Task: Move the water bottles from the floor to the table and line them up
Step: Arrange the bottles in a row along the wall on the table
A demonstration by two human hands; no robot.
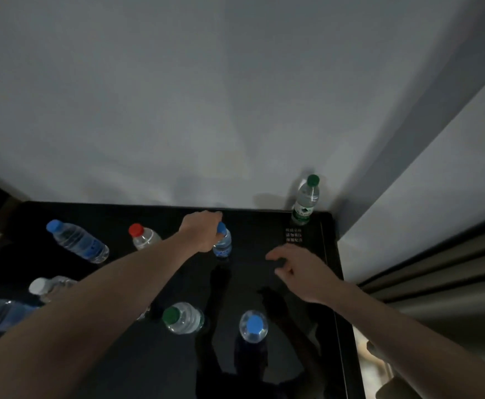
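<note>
**Bottles scattered all over the black surface, left hand holding one by the neck**

So the glossy black surface [155, 370] is carrying a bunch of clear plastic water bottles, and they aren't sitting in any neat line right now.

The left hand [199, 231] is reaching toward the far edge with its grip closing around the neck of a small blue-capped bottle [223, 243], which is standing upright on the surface near the middle of that far edge. It's clear with a blue label.

The right hand [296, 269] is hovering over the right side of the surface with fingers loosely spread and curled, holding nothing.

Other bottles:
- A green-capped bottle [304, 200] is standing in the far right corner, right against the wall [178, 96], showing a green and white label.
- A red-capped one [143, 236] is sitting just left of the left forearm.
- A blue-capped one [77, 240] is standing toward the far left corner.
- A white-capped one [48, 286] is partly hiding behind the forearm by the left edge.
- A blue-tinted bottle [2, 313] is getting cut off at the left edge.
- Nearer me, a second green-capped bottle [182, 318] and a second blue-capped bottle [253, 326] are standing side by side, slightly apart.
</note>
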